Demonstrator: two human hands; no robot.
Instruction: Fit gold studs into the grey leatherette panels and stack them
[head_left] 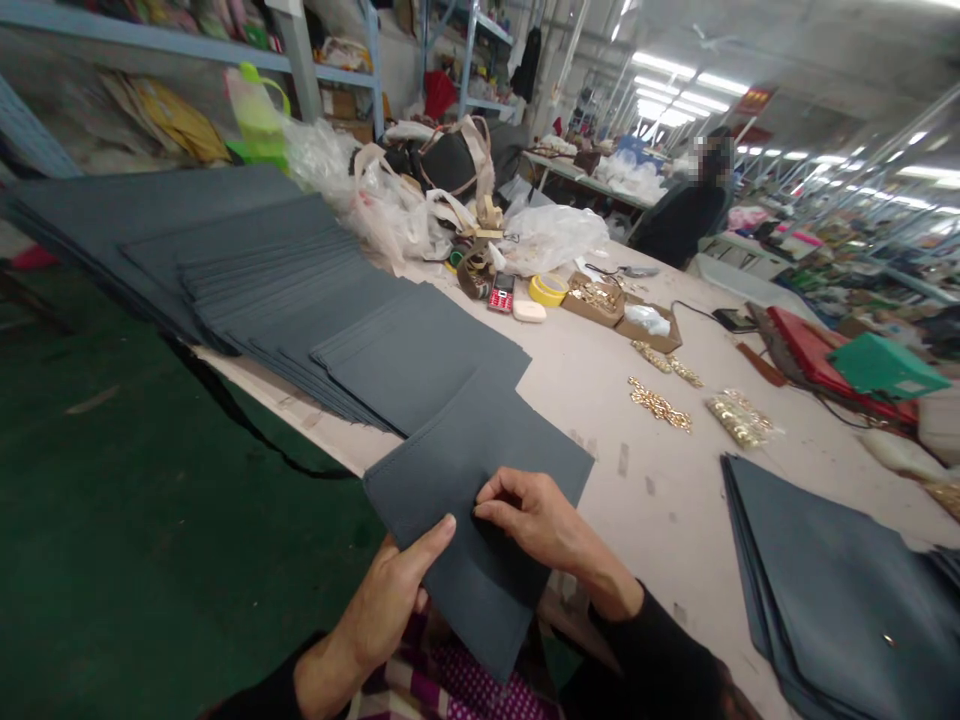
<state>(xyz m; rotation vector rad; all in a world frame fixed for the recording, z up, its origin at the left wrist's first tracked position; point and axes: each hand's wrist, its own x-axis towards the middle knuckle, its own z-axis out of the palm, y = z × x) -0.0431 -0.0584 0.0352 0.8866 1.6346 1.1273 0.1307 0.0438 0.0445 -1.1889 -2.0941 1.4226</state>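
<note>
A dark grey leather panel (480,450) hangs over the near edge of the work table (600,370). My left hand (390,595) grips its lower left side, thumb lying on top. My right hand (536,515) rests on the panel's middle with its fingers curled and fingertips pinched together on the surface; anything between them is too small to make out. A long overlapping row of the same grey panels (255,270) runs away to the left.
A second stack of grey panels (847,590) lies at the right. Gold metal fittings (660,403) are scattered mid-table, with a tape roll (549,289), cardboard trays, plastic bags and handbags behind. A red and a green box sit far right. Another person (686,205) stands beyond the table.
</note>
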